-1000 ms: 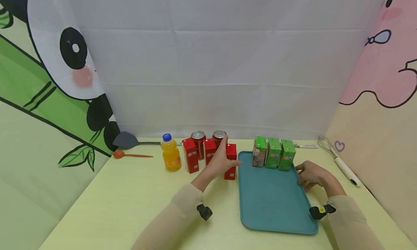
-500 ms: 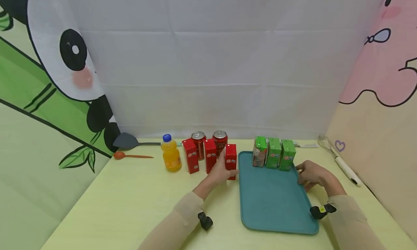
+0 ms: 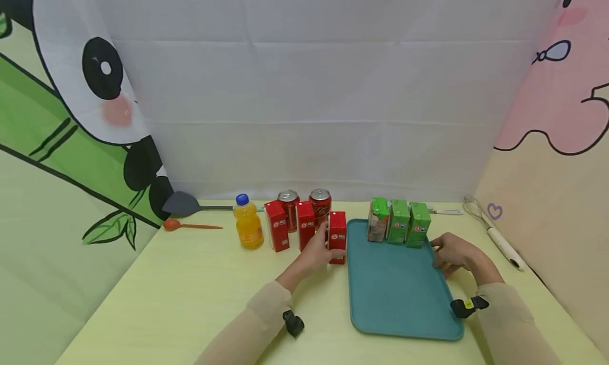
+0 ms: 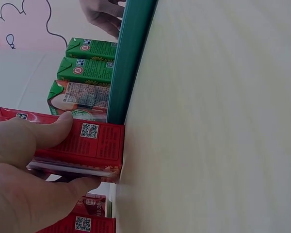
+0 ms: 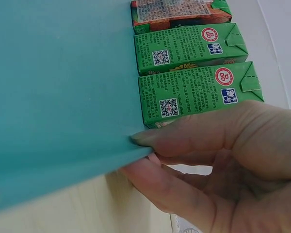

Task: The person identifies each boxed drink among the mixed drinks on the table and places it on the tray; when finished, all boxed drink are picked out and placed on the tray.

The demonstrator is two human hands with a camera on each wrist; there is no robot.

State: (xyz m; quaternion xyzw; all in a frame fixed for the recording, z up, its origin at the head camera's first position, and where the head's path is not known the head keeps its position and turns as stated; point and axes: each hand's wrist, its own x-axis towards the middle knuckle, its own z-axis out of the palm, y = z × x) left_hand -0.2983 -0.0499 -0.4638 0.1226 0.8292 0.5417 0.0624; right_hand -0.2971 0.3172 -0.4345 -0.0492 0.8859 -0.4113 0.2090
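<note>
My left hand [image 3: 311, 255] grips the rightmost red drink carton [image 3: 337, 233], which stands upright just left of the tray. In the left wrist view the thumb lies along one face of this red carton [image 4: 98, 145] and the fingers along another. My right hand [image 3: 455, 254] holds the right edge of the teal tray [image 3: 399, 291]. The right wrist view shows the thumb on top of the tray rim [image 5: 106, 155] and fingers beneath it. Green cartons [image 3: 398, 225] stand in a row at the tray's far end, one with a brownish front.
Left of the gripped carton stand two more red cartons [image 3: 277, 227], two cola cans [image 3: 320, 203] behind, and an orange juice bottle [image 3: 248, 226]. A spatula [image 3: 183, 203] and orange spoon [image 3: 173, 225] lie far left. A whisk [image 3: 499, 240] lies right of the tray.
My left hand has come down from above the rightmost red carton and closed round its lower part. My right hand stays on the tray edge, and the tray has not visibly moved.
</note>
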